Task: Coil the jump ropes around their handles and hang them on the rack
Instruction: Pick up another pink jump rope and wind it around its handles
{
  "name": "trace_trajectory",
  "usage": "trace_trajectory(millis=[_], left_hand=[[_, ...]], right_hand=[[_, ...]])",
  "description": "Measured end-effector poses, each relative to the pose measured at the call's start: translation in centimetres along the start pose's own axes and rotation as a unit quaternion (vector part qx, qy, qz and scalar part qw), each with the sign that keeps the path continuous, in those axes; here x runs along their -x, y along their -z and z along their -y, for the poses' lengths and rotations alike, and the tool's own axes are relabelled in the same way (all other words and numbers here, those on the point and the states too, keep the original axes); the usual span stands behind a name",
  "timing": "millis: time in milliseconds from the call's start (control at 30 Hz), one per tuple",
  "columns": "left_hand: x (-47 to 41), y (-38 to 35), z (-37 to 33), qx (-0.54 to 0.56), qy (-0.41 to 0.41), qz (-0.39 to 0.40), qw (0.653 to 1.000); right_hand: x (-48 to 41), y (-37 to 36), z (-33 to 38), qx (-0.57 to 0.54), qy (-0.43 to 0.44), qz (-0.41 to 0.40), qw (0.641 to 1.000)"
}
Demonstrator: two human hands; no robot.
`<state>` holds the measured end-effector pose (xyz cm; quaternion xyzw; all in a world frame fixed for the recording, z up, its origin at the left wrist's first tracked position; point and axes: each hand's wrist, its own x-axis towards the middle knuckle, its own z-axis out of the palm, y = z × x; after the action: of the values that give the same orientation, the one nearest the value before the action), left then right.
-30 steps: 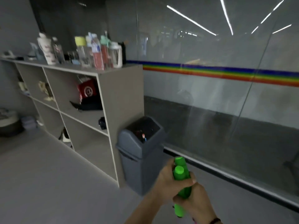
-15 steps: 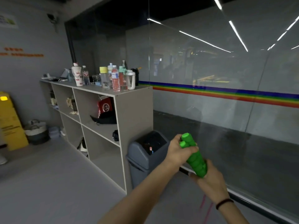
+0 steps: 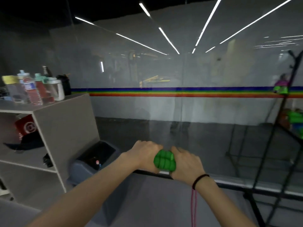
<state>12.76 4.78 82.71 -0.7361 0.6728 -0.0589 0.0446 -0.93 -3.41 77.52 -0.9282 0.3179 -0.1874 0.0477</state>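
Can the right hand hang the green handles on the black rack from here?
Probably not yet. The right hand and left hand grip the green handles mid-frame; the black rack stands apart, far right.

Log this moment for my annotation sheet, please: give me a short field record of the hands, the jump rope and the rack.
left hand: gripping the left end of the green handles
right hand: gripping their right end
green handles: two, held together side by side, roughly level
pink rope: hangs loose below the right wrist, not coiled
rack: black, at right, already carrying green-handled ropes
task stage: coiling not visibly begun
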Motion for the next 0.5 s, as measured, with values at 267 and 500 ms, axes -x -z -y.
trace_trajectory(millis=[267, 500], left_hand=[[-4.9, -1.6, -2.7, 0.322, -0.023, 0.047, 0.945], [-8.2, -1.8, -4.4, 0.715, 0.025, 0.08, 0.694]], right_hand=[[3.0, 1.3, -9.9, -0.533, -0.017, -0.072, 0.843], [5.3, -2.6, -10.7, -0.386, -0.199, -0.206, 0.877]])
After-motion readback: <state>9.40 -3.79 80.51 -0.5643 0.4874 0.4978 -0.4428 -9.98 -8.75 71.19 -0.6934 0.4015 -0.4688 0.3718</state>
